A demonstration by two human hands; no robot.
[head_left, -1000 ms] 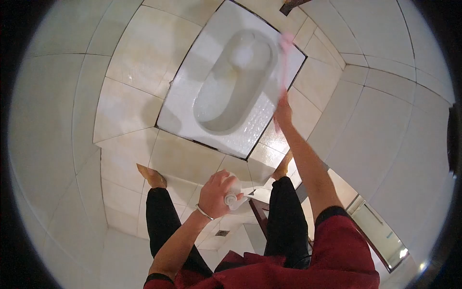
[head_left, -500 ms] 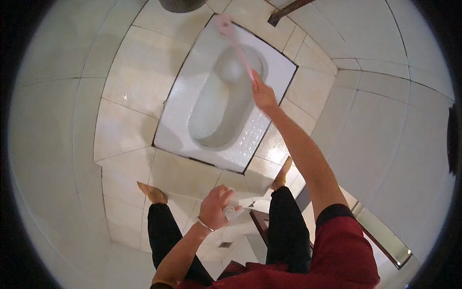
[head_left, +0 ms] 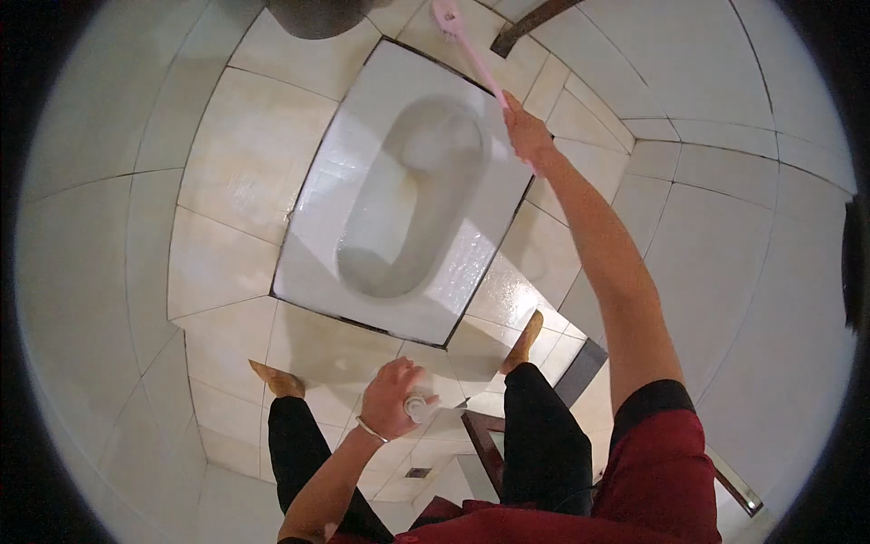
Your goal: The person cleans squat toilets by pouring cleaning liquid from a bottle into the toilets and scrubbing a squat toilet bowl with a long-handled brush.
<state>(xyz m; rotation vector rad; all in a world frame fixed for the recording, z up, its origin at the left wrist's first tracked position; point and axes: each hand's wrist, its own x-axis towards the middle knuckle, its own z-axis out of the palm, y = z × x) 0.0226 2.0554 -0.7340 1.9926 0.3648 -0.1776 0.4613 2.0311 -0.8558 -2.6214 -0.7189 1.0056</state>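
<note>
My right hand [head_left: 529,132] is closed around the handle of a pink toilet brush [head_left: 478,62]. The brush head points away from me, beyond the far edge of the white squat toilet [head_left: 494,218], near the top of the view. Wet streaks shine on the toilet's right side, and a yellowish stain shows inside the bowl. Close to my body, my left hand [head_left: 387,401] grips a whitish bottle [head_left: 417,409], seen from above by its round top. Fingers and blur hide most of the bottle.
A dark bucket-like container [head_left: 317,16] stands past the toilet's far left corner. A brown wooden leg or bar [head_left: 530,25] juts in at the top right. Beige floor tiles [head_left: 245,172] surround the toilet, wet on the right. My bare feet are apart on the near side.
The brush and my right hand have moved right and away, taking the brush head off the toilet's far edge. My left hand still holds the bottle, and the camera view has shifted slightly.
</note>
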